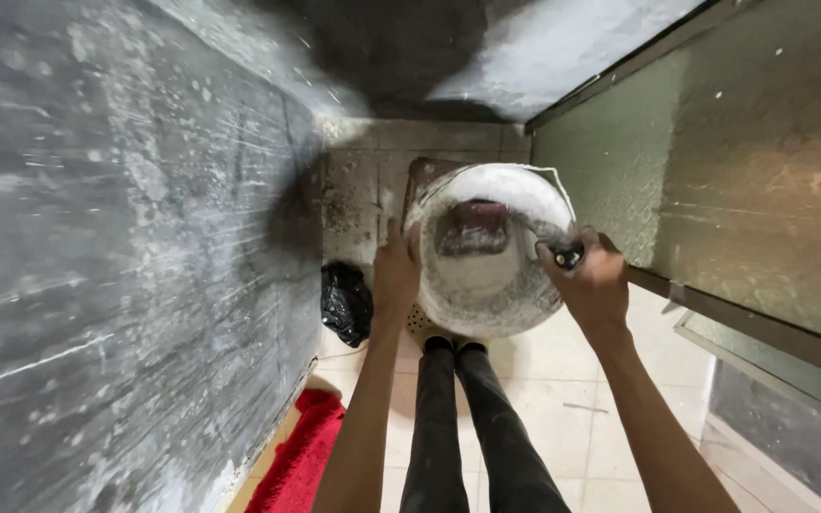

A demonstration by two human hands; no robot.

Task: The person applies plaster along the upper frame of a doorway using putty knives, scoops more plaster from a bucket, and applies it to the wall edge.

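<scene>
While the head camera is looking straight down, a white bucket [486, 252] is hanging above the tiled floor [563, 380], just ahead of the person's dark-trousered legs [472, 427]. The left hand [395, 271] is pressing flat against the bucket's left rim, fingers wrapped loosely over its edge. The right hand [593, 280] is closing tight around the handle grip [567, 255] at the right rim, so both hands are flanking the bucket, equally near. A black bag [346, 302] is lying beside the left wall [125, 285].
</scene>
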